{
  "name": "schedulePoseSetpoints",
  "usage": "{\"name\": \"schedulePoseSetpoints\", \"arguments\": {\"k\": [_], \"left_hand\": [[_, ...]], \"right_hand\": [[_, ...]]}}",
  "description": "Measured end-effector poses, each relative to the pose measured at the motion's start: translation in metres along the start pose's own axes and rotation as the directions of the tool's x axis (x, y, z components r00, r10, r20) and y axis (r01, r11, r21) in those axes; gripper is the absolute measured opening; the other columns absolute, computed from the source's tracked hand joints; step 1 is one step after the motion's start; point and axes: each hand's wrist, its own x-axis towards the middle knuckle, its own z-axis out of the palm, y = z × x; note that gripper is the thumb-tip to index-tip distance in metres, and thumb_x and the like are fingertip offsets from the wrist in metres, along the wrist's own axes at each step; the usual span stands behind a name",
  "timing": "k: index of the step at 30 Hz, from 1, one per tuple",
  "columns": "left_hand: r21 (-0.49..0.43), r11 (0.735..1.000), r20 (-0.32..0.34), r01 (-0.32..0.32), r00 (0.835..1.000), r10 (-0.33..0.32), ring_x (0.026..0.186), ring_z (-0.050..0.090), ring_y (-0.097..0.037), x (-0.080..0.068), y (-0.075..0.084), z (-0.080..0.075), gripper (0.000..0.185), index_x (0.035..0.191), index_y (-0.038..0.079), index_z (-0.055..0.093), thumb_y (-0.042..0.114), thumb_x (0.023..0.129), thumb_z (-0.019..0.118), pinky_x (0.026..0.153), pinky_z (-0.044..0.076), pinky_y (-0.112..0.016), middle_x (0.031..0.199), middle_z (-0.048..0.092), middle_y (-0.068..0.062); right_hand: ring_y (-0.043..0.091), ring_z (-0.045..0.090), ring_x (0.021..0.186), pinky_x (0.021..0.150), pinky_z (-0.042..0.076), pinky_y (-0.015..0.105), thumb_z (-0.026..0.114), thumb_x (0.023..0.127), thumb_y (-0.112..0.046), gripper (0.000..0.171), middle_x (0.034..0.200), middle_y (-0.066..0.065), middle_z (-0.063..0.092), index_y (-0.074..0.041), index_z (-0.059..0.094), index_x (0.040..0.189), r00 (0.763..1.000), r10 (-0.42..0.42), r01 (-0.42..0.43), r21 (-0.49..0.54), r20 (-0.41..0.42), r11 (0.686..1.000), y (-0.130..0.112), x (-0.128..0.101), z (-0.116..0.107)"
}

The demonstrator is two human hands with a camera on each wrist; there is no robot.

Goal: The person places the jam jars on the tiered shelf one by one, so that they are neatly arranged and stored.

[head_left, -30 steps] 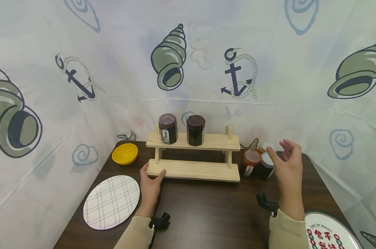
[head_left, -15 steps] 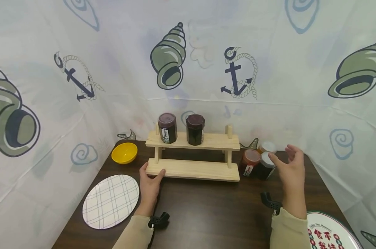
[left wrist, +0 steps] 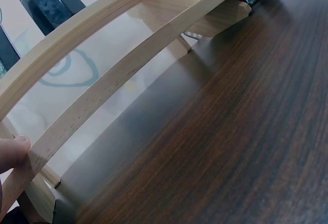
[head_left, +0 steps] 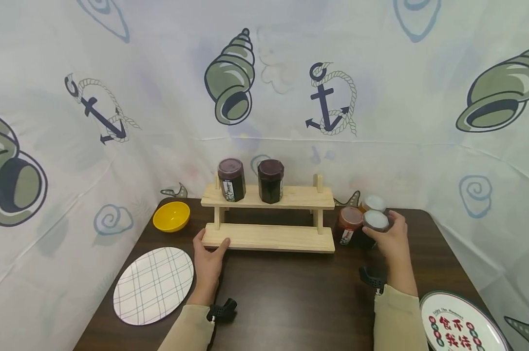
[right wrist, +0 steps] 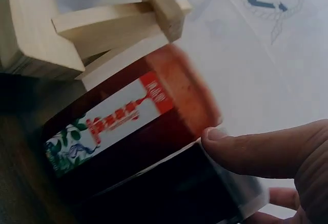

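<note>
The right hand [head_left: 389,239] wraps its fingers and thumb around a dark jar with a pale grey lid [head_left: 375,220], which stands on the desk [head_left: 291,292] toward the far right corner, just off the right end of the wooden rack [head_left: 269,237]. The right wrist view shows the thumb [right wrist: 251,149] pressed against that jar's side near the lid, so this grip is holding the jar. Touching it on the left is a red-lidded jar [head_left: 348,225] with a red and white label, standing between the held jar and the rack's right end. A third jar with a white lid [head_left: 373,202] stands just behind them, nearer the far edge.

The left hand [head_left: 208,256] holds the near left corner of the rack's lower board, thumb on top and fingers along the front edge; the left wrist view shows the thumb tip [left wrist: 13,152] against the wood. This grip is narrow, pinching the board.

On the rack's upper shelf, two dark jars stand upright side by side toward the left end: one with a label [head_left: 231,179] and one without [head_left: 271,181].

A yellow bowl [head_left: 171,216] sits near the far left corner of the desk. A plaid plate [head_left: 154,284] lies by the left edge, and a plate with red characters [head_left: 459,324] lies at the near right corner.
</note>
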Motion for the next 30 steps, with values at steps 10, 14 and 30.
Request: {"name": "schedulePoseSetpoints", "arguments": {"k": [10, 14, 30], "left_hand": [[-0.009, 1.000, -0.003, -0.020, 1.000, 0.020, 0.161, 0.034, -0.037, 0.002, -0.002, -0.001, 0.094, 0.168, 0.011, 0.028, 0.027, 0.096, 0.086, 0.134, 0.023, -0.059, 0.174, 0.035, -0.018], [-0.007, 1.000, -0.002, -0.020, 1.000, 0.020, 0.161, 0.035, -0.037, 0.000, 0.001, 0.000, 0.093, 0.168, 0.011, 0.028, 0.027, 0.097, 0.086, 0.134, 0.024, -0.059, 0.174, 0.036, -0.018], [-0.018, 1.000, -0.005, -0.017, 1.000, 0.016, 0.160, 0.036, -0.038, -0.002, 0.003, 0.000, 0.092, 0.168, 0.011, 0.029, 0.026, 0.097, 0.086, 0.134, 0.024, -0.060, 0.174, 0.036, -0.018]], "right_hand": [[0.049, 0.033, 0.158, 0.130, 0.030, 0.064, 0.086, 0.089, 0.000, 0.102, 0.170, 0.034, 0.032, 0.008, 0.020, 0.166, 0.999, -0.005, 0.000, 0.112, 0.049, 0.994, 0.016, 0.007, 0.011], [0.047, 0.037, 0.153, 0.129, 0.032, 0.062, 0.086, 0.087, 0.004, 0.098, 0.166, 0.033, 0.038, 0.010, 0.024, 0.162, 0.999, -0.021, 0.016, 0.138, 0.039, 0.990, 0.020, 0.008, 0.016], [0.051, 0.047, 0.144, 0.125, 0.036, 0.064, 0.089, 0.085, -0.004, 0.088, 0.155, 0.037, 0.049, 0.014, 0.038, 0.154, 1.000, -0.010, 0.010, 0.032, -0.009, 0.999, 0.029, 0.005, 0.019]]}}
